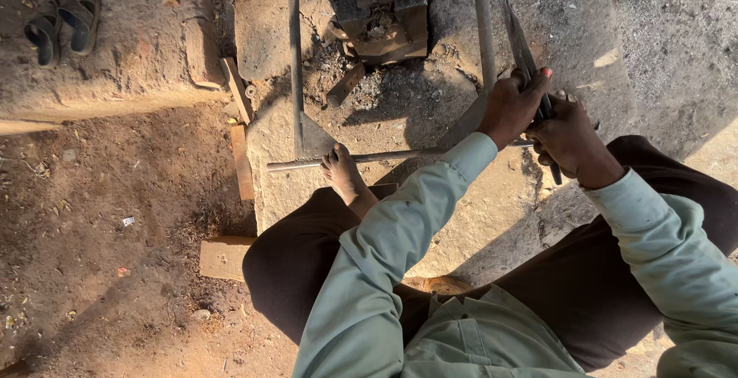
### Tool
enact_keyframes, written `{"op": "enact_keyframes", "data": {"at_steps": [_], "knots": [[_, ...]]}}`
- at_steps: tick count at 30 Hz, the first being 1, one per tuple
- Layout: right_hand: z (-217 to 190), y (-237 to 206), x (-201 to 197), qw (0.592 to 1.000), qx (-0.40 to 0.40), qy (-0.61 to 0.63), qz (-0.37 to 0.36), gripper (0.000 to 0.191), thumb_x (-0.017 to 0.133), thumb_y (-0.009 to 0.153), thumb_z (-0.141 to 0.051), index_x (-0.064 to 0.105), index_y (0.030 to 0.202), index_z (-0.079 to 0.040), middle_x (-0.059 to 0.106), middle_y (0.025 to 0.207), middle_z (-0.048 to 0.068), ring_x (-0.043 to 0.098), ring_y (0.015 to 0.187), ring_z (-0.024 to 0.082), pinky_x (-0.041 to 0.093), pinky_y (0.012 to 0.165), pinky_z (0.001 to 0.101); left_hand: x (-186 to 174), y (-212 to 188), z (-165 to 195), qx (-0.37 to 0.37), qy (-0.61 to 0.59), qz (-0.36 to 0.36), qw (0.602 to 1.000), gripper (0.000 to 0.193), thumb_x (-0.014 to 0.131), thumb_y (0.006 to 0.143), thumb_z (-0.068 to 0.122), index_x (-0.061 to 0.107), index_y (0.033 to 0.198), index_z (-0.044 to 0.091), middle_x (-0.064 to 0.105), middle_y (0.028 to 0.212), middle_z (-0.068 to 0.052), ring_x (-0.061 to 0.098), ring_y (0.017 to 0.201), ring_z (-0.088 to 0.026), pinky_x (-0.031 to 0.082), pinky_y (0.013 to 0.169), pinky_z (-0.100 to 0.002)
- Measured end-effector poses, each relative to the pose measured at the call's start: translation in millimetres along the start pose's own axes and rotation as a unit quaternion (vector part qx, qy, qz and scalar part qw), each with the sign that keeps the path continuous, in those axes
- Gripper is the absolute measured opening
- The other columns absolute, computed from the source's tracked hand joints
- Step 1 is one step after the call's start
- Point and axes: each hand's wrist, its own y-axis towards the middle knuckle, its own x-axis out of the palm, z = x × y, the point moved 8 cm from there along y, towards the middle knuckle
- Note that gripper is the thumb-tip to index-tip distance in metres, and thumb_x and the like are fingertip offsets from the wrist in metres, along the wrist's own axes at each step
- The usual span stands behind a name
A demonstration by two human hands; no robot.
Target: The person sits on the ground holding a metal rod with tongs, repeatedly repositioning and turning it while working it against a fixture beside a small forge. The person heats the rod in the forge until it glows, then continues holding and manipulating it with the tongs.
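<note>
Gripping a long dark metal file (524,55) with both hands at about two o'clock: left hand (511,107) clenched round its lower shank, right hand (569,138) wrapped tight on the handle just beside it, blade slanting up toward one o'clock. Pinning a thin steel rod (361,158) under a bare foot (344,176) near centre, rod lying crosswise on a pale stone slab (492,209). Resting at twelve o'clock, a rusty iron block (380,13) amid ash. Lying at ten o'clock on packed earth, a pair of dark sandals (63,20); sitting at seven o'clock, a small wooden block (224,258). Showing no labels or packages anywhere.
</note>
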Motion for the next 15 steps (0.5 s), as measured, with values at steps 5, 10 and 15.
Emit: {"op": "enact_keyframes", "data": {"at_steps": [5,10,15], "knots": [[8,5,1,0.999,-0.006,0.014,0.03,0.017,0.061,0.093,0.002,0.057,0.11,0.002,0.058,0.076,0.008,0.054,0.055,0.016,0.045,0.044,0.0342,2,8,-2,0.011,0.053,-0.032,0.998,0.061,0.059,0.092,0.059,0.066,0.078,0.0,0.066,0.062,-0.012,0.068,0.06,-0.023,0.051,0.06,-0.039],[-5,14,9,0.998,-0.029,-0.015,0.049,0.016,0.064,0.092,0.0,0.06,0.108,0.001,0.058,0.072,0.006,0.055,0.051,0.016,0.046,0.041,0.0335,-8,25,-6,-0.018,0.039,-0.053,0.998,0.061,0.059,0.093,0.058,0.066,0.08,-0.001,0.065,0.062,-0.01,0.065,0.059,-0.021,0.051,0.057,-0.038],[-14,22,25,0.998,-0.043,0.044,0.032,0.016,0.062,0.094,0.0,0.057,0.109,0.0,0.056,0.067,0.007,0.051,0.044,0.016,0.041,0.036,0.0329,-22,31,-15,-0.029,-0.022,-0.054,0.998,0.054,0.063,0.092,0.053,0.067,0.08,0.001,0.061,0.062,-0.005,0.058,0.058,-0.014,0.047,0.053,-0.036]]}}
